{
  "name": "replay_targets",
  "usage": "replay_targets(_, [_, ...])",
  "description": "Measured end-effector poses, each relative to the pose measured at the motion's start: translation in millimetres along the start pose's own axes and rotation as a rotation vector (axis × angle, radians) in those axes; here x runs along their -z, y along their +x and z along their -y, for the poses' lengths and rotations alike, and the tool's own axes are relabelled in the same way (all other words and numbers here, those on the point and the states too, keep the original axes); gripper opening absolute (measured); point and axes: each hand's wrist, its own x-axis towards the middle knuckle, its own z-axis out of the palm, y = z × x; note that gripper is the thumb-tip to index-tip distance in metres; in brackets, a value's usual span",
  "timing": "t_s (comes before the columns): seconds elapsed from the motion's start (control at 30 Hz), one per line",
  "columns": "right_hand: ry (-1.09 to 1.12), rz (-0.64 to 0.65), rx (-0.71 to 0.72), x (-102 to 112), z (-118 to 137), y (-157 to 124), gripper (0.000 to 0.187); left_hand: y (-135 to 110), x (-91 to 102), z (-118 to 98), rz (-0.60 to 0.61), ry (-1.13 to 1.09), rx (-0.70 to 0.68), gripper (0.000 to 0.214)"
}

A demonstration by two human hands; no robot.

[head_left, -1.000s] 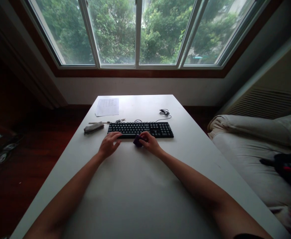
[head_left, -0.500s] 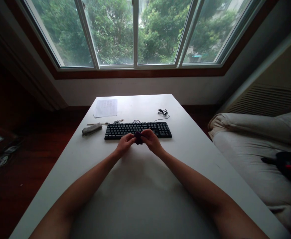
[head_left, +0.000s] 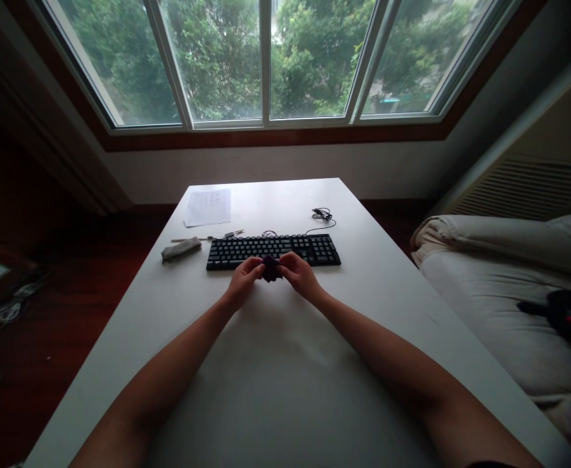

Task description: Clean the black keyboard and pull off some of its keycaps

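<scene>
Between my two hands is a small, dark purple cloth (head_left: 271, 268), crumpled or folded. My left hand (head_left: 244, 279) pinches its left side between thumb and fingers. On the other side, my right hand (head_left: 299, 274) grips it the same way. Both hands are held just in front of a black keyboard (head_left: 246, 249), and the cloth overlaps its near edge in view. The far fingertips are partly hidden behind the cloth.
A rolled grey cloth (head_left: 181, 249) lies left of the keyboard, near a thin stick (head_left: 188, 240) and a small brush-like tool (head_left: 233, 234). Farther back are a paper sheet (head_left: 209, 207) and a coiled black cable (head_left: 322, 214) on the white table (head_left: 276, 364).
The view has shifted slightly, so the table and keyboard sit a little higher. Both hands keep their pinch on the purple cloth, which shows slightly more spread out.
</scene>
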Motion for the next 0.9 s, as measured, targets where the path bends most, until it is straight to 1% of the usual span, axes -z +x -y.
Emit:
replay_targets(0.07, [-0.003,-0.024,0.012,-1.4,-0.1,-0.8,0.032,-3.6,-3.6,1.5,-0.001,0.0,-0.013,0.037])
replay_targets(0.13, [-0.009,-0.012,0.026,-1.9,1.9,-1.4,0.032,-5.8,-6.4,1.5,-0.027,0.047,-0.049,0.034])
replay_targets(0.2, [-0.075,-0.002,0.05,1.4,5.2,-0.6,0.028,-4.6,-6.2,-0.4,-0.109,0.145,-0.104,0.029])
replay_targets(0.23, [-0.14,-0.017,0.074,5.5,6.8,0.7,0.026,-2.4,-4.7,-2.0,-0.164,0.2,-0.134,0.027])
replay_targets(0.27, [-0.225,-0.049,0.106,11.4,7.9,2.6,0.023,0.7,-2.3,-4.0,-0.219,0.251,-0.169,0.025])
replay_targets(0.33, [-0.425,-0.153,0.184,28.6,7.7,8.4,0.02,9.1,3.6,-8.6,-0.304,0.343,-0.241,0.021])
replay_targets(0.4, [-0.613,-0.278,0.24,50.4,3.3,15.7,0.019,18.9,8.6,-12.9,-0.331,0.46,-0.296,0.017])
replay_targets(0.5, [-0.805,-0.409,0.215,81.5,-9.8,25.6,0.02,34.9,8.9,-17.7,-0.315,0.681,-0.357,0.017])
replay_targets(0.6, [-0.91,-0.438,0.16,99.5,-24.8,30.5,0.026,54.7,-0.4,-21.5,-0.274,0.879,-0.454,0.018])
replay_targets(0.67, [-0.962,-0.428,0.125,102.9,-32.7,30.9,0.031,70.4,-10.0,-23.0,-0.257,0.991,-0.508,0.018])
replay_targets(0.73, [-1.011,-0.406,0.097,102.1,-37.9,29.9,0.036,86.3,-20.9,-22.2,-0.231,1.078,-0.526,0.019])
replay_targets(0.83, [-1.069,-0.361,0.077,99.1,-40.9,27.0,0.04,104.4,-37.9,-15.0,-0.088,1.212,-0.496,0.017])
replay_targets(0.9, [-1.094,-0.342,0.067,98.0,-41.1,25.4,0.041,110.0,-48.4,-7.2,-0.002,1.298,-0.469,0.019])
